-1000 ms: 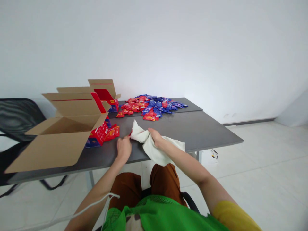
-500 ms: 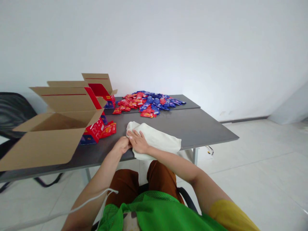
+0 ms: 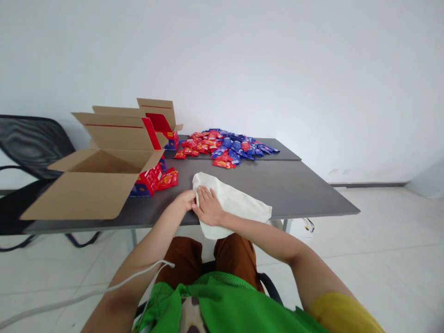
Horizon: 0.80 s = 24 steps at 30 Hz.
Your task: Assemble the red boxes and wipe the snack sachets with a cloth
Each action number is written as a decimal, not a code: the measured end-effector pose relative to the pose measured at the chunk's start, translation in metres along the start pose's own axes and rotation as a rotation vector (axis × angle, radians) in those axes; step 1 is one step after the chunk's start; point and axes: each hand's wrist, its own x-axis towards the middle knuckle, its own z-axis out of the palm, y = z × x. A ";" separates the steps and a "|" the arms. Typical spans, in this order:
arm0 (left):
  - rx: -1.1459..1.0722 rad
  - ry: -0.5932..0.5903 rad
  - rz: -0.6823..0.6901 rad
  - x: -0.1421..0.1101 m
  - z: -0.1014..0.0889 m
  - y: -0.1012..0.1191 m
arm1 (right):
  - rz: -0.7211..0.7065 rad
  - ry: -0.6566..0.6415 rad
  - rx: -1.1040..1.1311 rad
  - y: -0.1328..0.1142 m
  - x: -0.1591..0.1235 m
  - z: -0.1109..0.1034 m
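A cream cloth [image 3: 236,206] lies flattened on the dark grey table [image 3: 277,192], close to its front edge. My right hand [image 3: 208,206] rests on the cloth's left part with its fingers spread. My left hand [image 3: 183,201] sits at the cloth's left edge, fingertips against it, and I cannot tell whether it grips the fabric. Both hands are close together, and the cloth's left corner rises just above them.
Open cardboard boxes [image 3: 100,185] stand at the table's left, with red and blue packets [image 3: 154,181] beside them. A larger heap of red and blue packets [image 3: 227,148] lies farther back. A black chair [image 3: 31,145] stands at the left.
The cloth has gone from a bunched twist to a flattened shape. My right hand has moved from gripping it to lying spread on top, and my left hand now sits against its left edge.
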 end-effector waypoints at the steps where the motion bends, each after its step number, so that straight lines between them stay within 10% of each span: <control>1: 0.009 -0.004 -0.011 0.000 0.000 0.001 | -0.046 0.005 -0.015 -0.001 -0.008 -0.002; 6: 0.077 -0.012 0.024 -0.023 -0.007 0.000 | -0.042 -0.072 0.006 0.030 -0.024 -0.016; 10: 0.429 0.027 0.357 -0.051 -0.022 0.018 | 0.018 -0.084 -0.087 0.055 -0.031 -0.022; 15: 1.291 0.663 0.808 -0.069 -0.029 0.056 | 0.029 -0.085 -0.159 0.058 -0.039 -0.022; 24: 1.861 0.958 0.566 -0.006 -0.055 0.037 | 0.053 -0.039 -0.127 0.057 -0.043 -0.022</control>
